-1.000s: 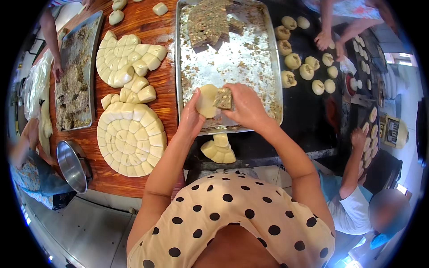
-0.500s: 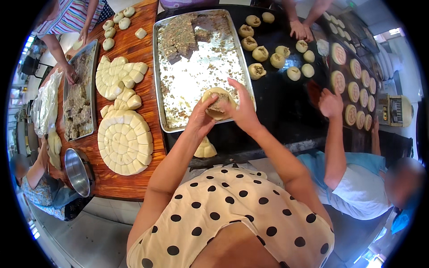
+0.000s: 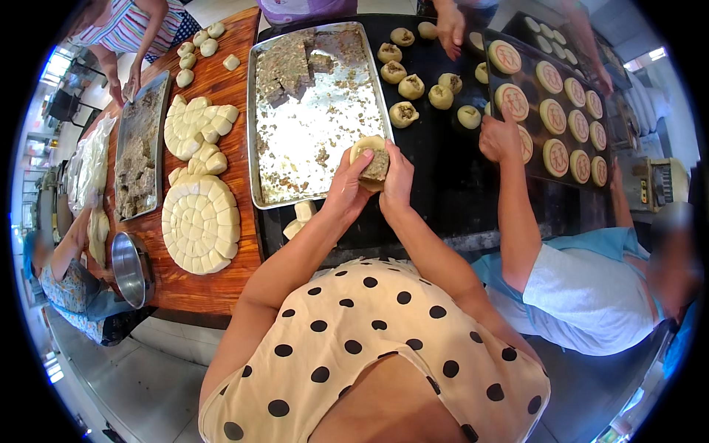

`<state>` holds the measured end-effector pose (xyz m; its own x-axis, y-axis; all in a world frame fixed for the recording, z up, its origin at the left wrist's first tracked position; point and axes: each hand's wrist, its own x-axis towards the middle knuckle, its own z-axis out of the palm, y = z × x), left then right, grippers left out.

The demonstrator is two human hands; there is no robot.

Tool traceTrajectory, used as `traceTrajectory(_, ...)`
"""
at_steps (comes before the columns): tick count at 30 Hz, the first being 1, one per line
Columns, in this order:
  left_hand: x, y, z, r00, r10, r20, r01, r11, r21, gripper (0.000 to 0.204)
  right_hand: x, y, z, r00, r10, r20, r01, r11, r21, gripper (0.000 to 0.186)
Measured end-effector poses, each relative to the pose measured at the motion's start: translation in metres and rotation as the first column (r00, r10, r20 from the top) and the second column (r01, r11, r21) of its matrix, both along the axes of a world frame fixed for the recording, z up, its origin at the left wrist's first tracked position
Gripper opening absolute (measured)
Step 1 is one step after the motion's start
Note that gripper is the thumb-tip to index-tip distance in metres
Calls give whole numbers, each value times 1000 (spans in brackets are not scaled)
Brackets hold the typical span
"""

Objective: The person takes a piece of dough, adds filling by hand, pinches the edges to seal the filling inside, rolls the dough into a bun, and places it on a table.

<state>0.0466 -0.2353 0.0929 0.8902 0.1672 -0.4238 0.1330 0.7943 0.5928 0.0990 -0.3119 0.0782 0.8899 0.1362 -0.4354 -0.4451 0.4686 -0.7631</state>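
In front of me, over the near right corner of the metal tray (image 3: pixel 255 148), I hold a round of dough (image 3: pixel 362 146) cupped between both hands. A brown, crumbly block of filling (image 3: pixel 377 166) sits in it. My left hand (image 3: pixel 346 186) is closed round the left side, its thumb on the filling. Closed round the right side is my right hand (image 3: pixel 397 177). The dough's underside is hidden by my fingers. The tray bears a slab of filling (image 3: pixel 284 66) at its far end and scattered crumbs. Small dough pieces (image 3: pixel 301 218) lie just before the tray.
Cut dough pieces (image 3: pixel 199 225) lie on the wooden board at left, beside another filling tray (image 3: pixel 139 151) and a steel bowl (image 3: pixel 131 269). Filled buns (image 3: pixel 404 114) stand on the black surface. At right, a co-worker's hand (image 3: pixel 501 136) grips a dark tray of stamped round cakes (image 3: pixel 554 117).
A block of filling now shows in the dough, and my right hand has closed in on it. The co-worker's tray of cakes has moved left toward me. Another person's hands at the back have parted.
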Motion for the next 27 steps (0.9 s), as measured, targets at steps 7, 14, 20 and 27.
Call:
traceTrajectory(7,3,3,-8,998,-10,-54,12,999,31,40,1,-6,-13,998,35,55,-39,996,77,30)
traceTrajectory(14,6,-7,-15,987,105,-122,-66,956,285,32,-7,6,-32,934,41,354,42,974,-224,33)
traceTrajectory(20,2,-2,-26,989,16,-149,31,951,308,40,-16,-3,-33,903,113,415,10,959,-283,37)
traceTrajectory(27,17,29,0,897,-389,-211,436,858,272,74,19,-6,-30,970,210,120,-224,967,123,41)
